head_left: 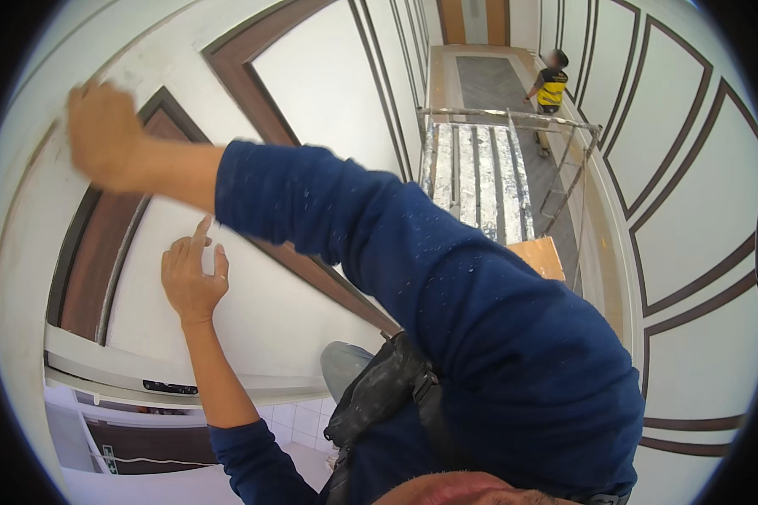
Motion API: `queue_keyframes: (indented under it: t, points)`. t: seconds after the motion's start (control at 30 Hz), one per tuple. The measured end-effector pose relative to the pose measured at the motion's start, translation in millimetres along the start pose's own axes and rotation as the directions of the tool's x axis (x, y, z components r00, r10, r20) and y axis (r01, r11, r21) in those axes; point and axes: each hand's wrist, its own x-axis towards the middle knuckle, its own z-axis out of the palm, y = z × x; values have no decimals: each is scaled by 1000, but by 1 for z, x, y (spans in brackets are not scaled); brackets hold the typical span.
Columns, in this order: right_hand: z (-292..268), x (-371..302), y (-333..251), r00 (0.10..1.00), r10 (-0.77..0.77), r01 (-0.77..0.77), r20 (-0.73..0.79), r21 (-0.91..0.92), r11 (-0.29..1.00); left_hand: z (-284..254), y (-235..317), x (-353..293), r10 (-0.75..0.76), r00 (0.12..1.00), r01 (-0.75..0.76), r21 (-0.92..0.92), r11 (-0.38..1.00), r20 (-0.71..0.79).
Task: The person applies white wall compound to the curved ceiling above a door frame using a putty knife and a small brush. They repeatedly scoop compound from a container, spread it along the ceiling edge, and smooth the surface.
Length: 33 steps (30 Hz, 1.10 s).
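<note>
My right arm in a dark blue sleeve reaches across to the upper left. My right hand [108,139] is curled against the white wall [173,71], close to a raised moulding edge. It is slightly blurred, and whatever the fingers may hold is hidden. Lower down, my left hand [195,278] is in front of a white panel [253,311] with its index finger stretched up and its thumb apart. Nothing shows in it. Brown wooden trim [93,278] with a dark border frames the panel beside that hand.
Behind my right arm stands a scaffold platform [472,172] with paint-spattered planks and a rail. A brown board [537,257] lies at its near end. Beyond it, a person in a yellow-and-black top [552,87] is in the corridor. A black bag [383,379] hangs at my waist.
</note>
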Motion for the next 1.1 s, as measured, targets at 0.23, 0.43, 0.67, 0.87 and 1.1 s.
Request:
queue_keyframes:
  t: [0.23,0.43,0.67,0.87,1.1]
  points:
    - [-67,-14,-18,919,-334,193,209,500,844,-8,13,-28,-63,998,54,-248,967,-26]
    - [-75,64,76,991,117,-134,66,561,817,-5,112,-168,-416,884,468,-389,794,215]
    - [-49,72,42,998,-15,0,64,227,974,-42,198,-398,-918,236,967,-172,188,318]
    - [-46,0,-103,945,-319,317,-67,416,852,-39,200,-431,-922,219,970,-172,171,320]
    - [-78,-50,-82,936,-350,311,-24,520,796,-35,218,-452,-962,138,965,-252,77,235]
